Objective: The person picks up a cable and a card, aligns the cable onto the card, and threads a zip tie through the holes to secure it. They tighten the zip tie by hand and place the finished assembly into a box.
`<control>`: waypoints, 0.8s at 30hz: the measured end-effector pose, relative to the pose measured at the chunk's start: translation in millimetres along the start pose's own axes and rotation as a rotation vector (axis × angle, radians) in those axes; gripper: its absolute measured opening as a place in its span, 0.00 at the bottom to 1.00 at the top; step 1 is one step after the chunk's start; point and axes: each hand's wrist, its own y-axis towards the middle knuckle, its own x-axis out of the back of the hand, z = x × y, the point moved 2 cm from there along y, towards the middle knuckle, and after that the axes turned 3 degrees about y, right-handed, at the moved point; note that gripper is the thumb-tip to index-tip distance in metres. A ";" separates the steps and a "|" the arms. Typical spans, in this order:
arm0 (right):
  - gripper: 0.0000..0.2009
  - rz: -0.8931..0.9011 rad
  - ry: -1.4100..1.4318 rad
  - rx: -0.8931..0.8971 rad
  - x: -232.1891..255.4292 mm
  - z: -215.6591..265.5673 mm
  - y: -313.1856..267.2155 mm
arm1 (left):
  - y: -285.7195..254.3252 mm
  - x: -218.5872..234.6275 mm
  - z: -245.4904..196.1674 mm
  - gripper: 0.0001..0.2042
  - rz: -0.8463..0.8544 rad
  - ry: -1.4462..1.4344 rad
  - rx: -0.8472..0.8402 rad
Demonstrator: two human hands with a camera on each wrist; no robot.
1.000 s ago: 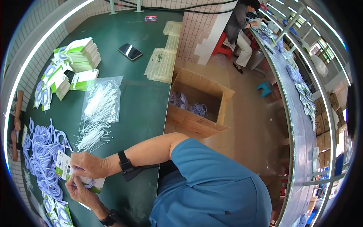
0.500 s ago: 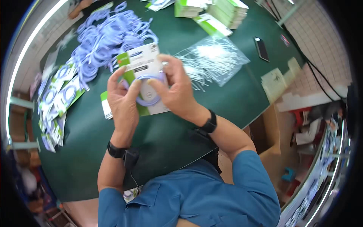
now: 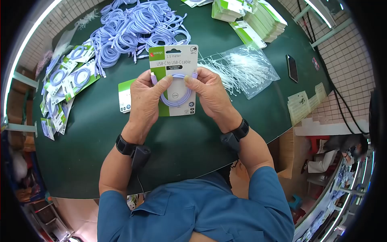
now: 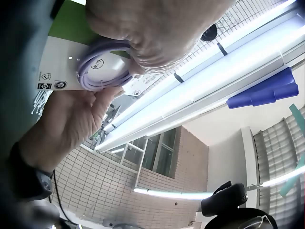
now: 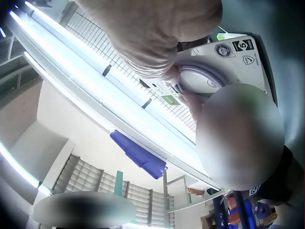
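Both hands hold up a white and green card (image 3: 175,109) with a coiled lilac cable (image 3: 174,103) on its front, in the head view. The left hand (image 3: 146,99) pinches the card's left edge, its thumb on the coil. On the right edge the right hand (image 3: 215,93) grips likewise, thumb on the coil's upper right. The fingers behind the card are hidden. In the left wrist view the coil (image 4: 85,71) lies against the card between both hands; the right wrist view shows the coil (image 5: 205,71) under a thumb.
A heap of lilac cables (image 3: 133,28) lies beyond the hands, carded cables (image 3: 60,84) at the left. Right of the card are white ties (image 3: 242,70) in a clear bag, stacked cards (image 3: 264,20) and a phone (image 3: 292,68). One card (image 3: 125,96) lies by the left hand.
The head view has swung round to face the card. The hands have brought it from beside the cable heap to in front of the body, and it now stands more upright.
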 end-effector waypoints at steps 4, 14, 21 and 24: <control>0.13 -0.065 -0.068 -0.020 -3.3 2.9 0.9 | 2.3 -2.7 1.9 0.15 -0.015 0.051 -0.005; 0.21 0.024 -0.187 0.019 3.6 16.6 1.6 | -7.0 -15.0 -8.2 0.17 -0.060 0.300 -0.210; 0.23 -0.062 -0.047 0.139 -1.2 17.8 -0.9 | -7.8 -2.8 -2.5 0.17 -0.030 0.529 -0.092; 0.24 -0.057 -0.046 0.117 -0.2 17.9 -1.1 | -7.5 0.7 -5.5 0.16 0.010 0.553 0.062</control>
